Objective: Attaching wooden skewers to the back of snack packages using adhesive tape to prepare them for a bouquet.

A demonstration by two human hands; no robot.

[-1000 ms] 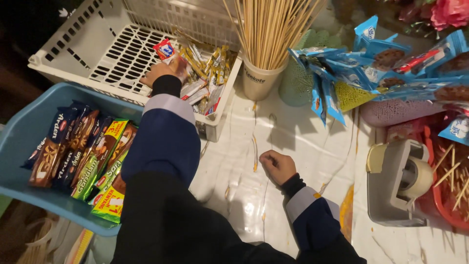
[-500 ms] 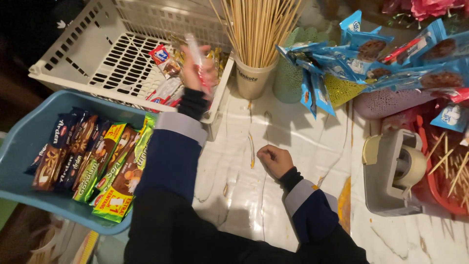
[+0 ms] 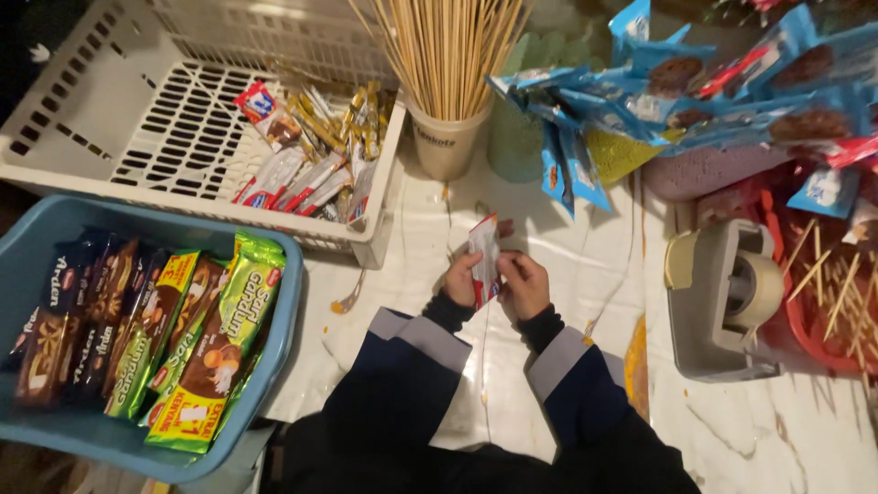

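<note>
Both hands meet over the white table — the left hand and right hand pinching a small red-and-white sachet upright between closed fingertips — seemingly readying it for a skewer, which needs a steady grip.

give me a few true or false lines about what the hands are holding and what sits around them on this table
1. Both hands, left hand and right hand, hold a small white and red snack packet. True.
2. The cup of wooden skewers lies tipped over. False: it stands upright.
3. The blue bin holds wrapped snack bars. True.
4. The white basket is packed full. False: packets fill only its right corner.
5. A tape dispenser sits to the right of the hands. True.
</note>
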